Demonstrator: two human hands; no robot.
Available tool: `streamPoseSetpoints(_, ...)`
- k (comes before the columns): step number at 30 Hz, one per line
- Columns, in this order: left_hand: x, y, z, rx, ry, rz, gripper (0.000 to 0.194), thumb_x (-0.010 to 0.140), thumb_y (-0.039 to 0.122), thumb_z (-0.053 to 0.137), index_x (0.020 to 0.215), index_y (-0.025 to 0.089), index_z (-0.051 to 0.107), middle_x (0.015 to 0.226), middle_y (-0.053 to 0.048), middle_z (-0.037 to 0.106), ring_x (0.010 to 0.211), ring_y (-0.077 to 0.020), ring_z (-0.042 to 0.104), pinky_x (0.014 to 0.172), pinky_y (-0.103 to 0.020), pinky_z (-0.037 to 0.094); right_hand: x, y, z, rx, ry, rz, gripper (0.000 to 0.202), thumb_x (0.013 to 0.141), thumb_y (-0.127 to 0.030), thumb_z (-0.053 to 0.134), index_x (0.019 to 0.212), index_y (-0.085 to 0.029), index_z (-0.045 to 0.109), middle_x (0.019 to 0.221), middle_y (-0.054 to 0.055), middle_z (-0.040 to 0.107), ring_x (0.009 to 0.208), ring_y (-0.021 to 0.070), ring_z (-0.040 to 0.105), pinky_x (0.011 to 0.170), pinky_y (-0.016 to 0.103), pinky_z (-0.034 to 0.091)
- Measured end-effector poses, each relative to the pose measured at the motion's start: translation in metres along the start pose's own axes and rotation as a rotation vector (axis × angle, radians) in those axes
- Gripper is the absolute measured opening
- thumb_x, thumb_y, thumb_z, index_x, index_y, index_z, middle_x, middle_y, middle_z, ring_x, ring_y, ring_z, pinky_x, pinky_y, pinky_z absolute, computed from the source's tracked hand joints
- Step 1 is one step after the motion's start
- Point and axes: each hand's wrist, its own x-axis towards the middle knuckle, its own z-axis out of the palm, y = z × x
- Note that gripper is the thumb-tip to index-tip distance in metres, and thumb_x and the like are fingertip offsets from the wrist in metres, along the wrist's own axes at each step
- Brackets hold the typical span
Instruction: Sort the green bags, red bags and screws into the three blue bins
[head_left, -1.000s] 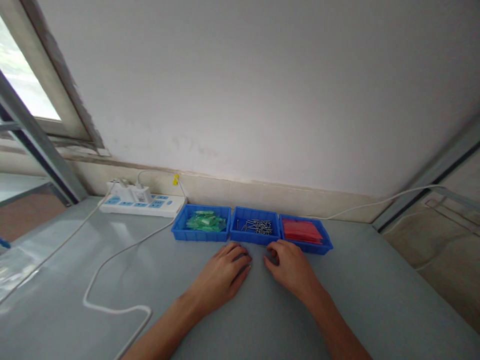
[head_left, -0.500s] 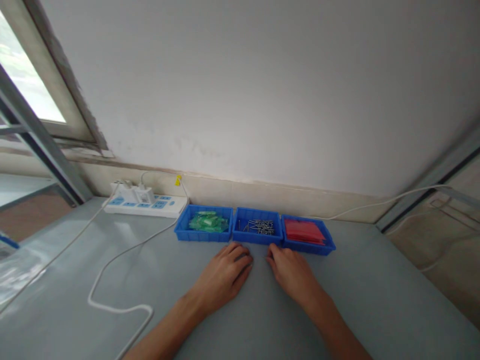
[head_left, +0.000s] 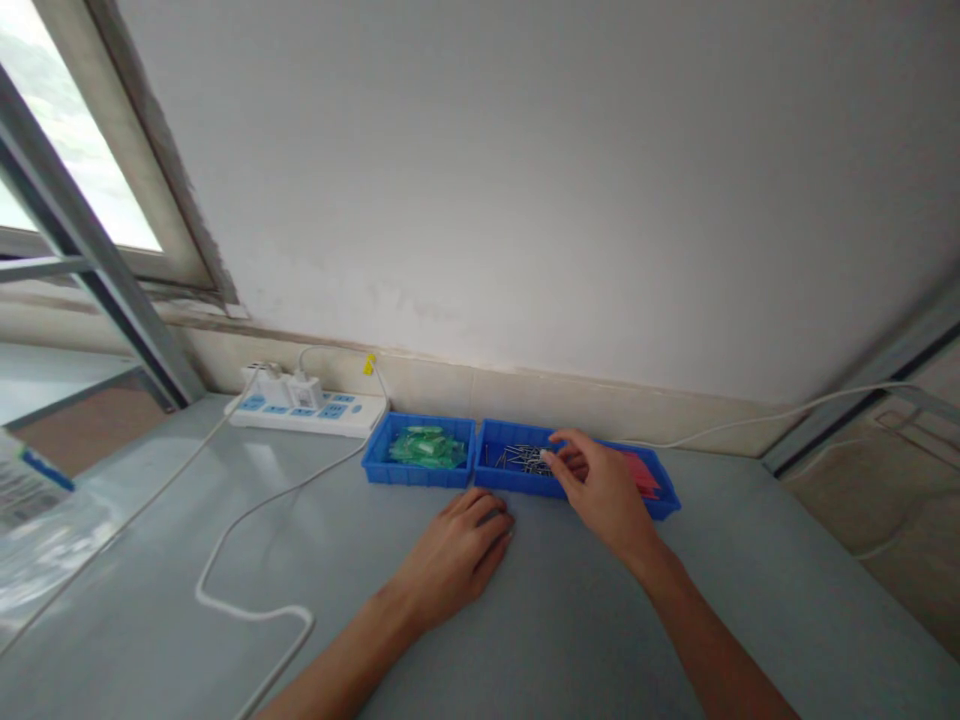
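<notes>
Three blue trays stand in a row near the wall. The left tray [head_left: 416, 478] holds green plastic pieces [head_left: 426, 447]. In the middle tray [head_left: 517, 484] lie thin silver metal pins [head_left: 523, 459], screws or nails; which, I cannot tell. Red sheets or packets [head_left: 642, 474] fill the right tray [head_left: 666, 505], partly hidden behind my right hand [head_left: 606, 495]. That hand hovers over the right end of the middle tray, thumb and fingers apart, nothing seen between them. My left hand [head_left: 459, 548] rests palm down on the table in front of the trays, fingers loosely bent, holding nothing visible.
A white power strip [head_left: 307, 412] with plugged-in chargers stands left of the trays. A white cable [head_left: 247, 610] winds across the grey table [head_left: 600, 640]. Clear plastic wrapping [head_left: 60, 540] lies at the far left. Behind the trays is the wall [head_left: 525, 250]; metal posts stand on both sides.
My right hand has lifted off the table and moved forward over the middle tray, its thumb and fingers parting. My left hand stays by the trays. The view has shifted slightly.
</notes>
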Motion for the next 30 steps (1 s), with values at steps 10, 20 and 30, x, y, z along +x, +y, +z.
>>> streamPoseSetpoints(10, -0.002, -0.003, -0.010, 0.314, 0.320, -0.145, 0.030, 0.099, 0.024, 0.052, 0.126, 0.018, 0.063, 0.134, -0.015, 0.061, 0.123, -0.0370, 0.052, 0.097, -0.060, 0.051, -0.016, 0.026, 0.007, -0.350, 0.125, -0.234, 0.023, 0.098, -0.027, 0.050, 0.101, -0.018, 0.071, 0.101, 0.012, 0.073, 0.098, 0.0277, 0.066, 0.094, 0.044, 0.052)
streamPoseSetpoints(20, -0.001, -0.022, -0.010, 0.129, 0.362, -0.140, 0.030, 0.099, 0.025, 0.052, 0.128, 0.020, 0.060, 0.123, -0.012, 0.059, 0.114, -0.0279, 0.057, 0.100, -0.049, 0.054, -0.031, 0.052, 0.010, -0.283, 0.081, -0.331, 0.022, 0.098, -0.028, 0.054, 0.103, -0.021, 0.074, 0.109, 0.012, 0.071, 0.110, 0.0285, 0.061, 0.102, 0.049, 0.050)
streamPoseSetpoints(30, 0.000, -0.011, -0.015, 0.125, 0.338, -0.081, 0.025, 0.099, 0.021, 0.052, 0.120, 0.017, 0.065, 0.120, -0.013, 0.060, 0.114, -0.0282, 0.057, 0.101, -0.047, 0.050, -0.029, 0.057, 0.002, -0.241, 0.078, -0.334, 0.026, 0.099, -0.032, 0.052, 0.096, -0.019, 0.074, 0.107, 0.012, 0.072, 0.108, 0.0271, 0.061, 0.101, 0.047, 0.050)
